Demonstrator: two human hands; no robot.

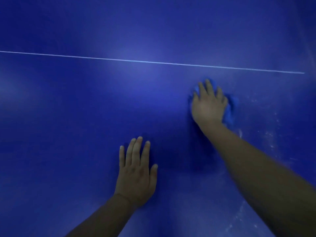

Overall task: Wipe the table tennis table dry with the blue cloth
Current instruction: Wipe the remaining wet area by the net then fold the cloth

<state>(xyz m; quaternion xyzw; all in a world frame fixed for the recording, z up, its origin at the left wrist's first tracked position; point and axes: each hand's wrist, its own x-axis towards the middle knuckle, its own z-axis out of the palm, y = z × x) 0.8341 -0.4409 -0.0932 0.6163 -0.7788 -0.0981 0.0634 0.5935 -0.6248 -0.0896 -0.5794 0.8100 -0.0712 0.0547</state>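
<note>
Your left hand [136,173] lies flat, fingers [136,149] straight, on the table tennis table [68,117] at lower centre. Up right of centre, your right hand [209,105] presses spread fingers on the bunched blue cloth [231,106]: mid-wipe, I judge. Next, sweep it toward the pale streaks [240,133] at right.

1. The bench [85,117] is deep blue, with a paler, shiny patch around the middle of the white line [153,62].
2. The white line is thin and plain.
3. The blue cloth [233,103], below the line's right part, is brighter blue than the bench.
4. Whitish speckles [270,134] mark the bench below the line's right end.
</note>
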